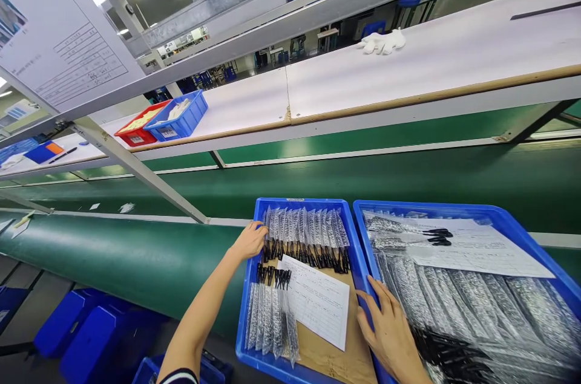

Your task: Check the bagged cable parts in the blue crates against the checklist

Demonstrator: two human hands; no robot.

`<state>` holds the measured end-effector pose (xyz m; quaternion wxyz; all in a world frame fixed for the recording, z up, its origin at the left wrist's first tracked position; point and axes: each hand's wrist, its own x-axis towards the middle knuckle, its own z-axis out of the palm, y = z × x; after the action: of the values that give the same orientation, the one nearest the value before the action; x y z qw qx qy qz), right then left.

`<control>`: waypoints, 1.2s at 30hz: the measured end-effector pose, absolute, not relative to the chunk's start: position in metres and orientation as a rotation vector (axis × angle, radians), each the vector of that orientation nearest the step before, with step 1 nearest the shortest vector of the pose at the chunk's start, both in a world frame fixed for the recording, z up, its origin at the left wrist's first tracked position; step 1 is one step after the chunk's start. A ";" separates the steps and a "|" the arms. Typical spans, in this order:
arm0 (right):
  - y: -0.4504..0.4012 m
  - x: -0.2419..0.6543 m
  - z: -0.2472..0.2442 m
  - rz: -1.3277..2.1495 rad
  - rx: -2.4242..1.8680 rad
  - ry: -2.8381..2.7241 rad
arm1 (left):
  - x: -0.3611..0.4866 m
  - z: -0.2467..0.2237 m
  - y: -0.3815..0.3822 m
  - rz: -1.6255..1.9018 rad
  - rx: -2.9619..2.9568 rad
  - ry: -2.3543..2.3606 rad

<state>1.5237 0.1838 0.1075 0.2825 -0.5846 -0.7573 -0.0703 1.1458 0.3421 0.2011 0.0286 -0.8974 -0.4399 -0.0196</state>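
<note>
A blue plastic tray stands in front of me. My left hand has its fingers curled over the tray's left rim. Across from it, my right hand grips the right rim, thumb on the inner side and fingers over the edge. Inside lie rows of clear bubble-wrapped packs with black cable ends, one row at the back and a shorter one at the front left. A printed paper sheet rests on the brown cardboard lining the tray.
Close on the right is a second blue tray with similar packs and a paper sheet. Behind runs a green conveyor belt. A white shelf carries a red bin, a blue bin and white gloves.
</note>
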 end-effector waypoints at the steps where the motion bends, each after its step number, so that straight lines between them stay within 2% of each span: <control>1: 0.184 1.524 0.107 -0.186 -1.564 -2.027 | 1.145 0.201 0.343 -0.045 -2.776 -1.347; 36: 0.186 1.524 0.111 -0.153 -1.532 -2.000 | 1.141 0.205 0.357 0.051 -2.839 -1.165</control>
<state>1.5245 0.1858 0.1112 0.3038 -0.5782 -0.7550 -0.0579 1.1412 0.3569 0.2046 0.0365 -0.9244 -0.3793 0.0166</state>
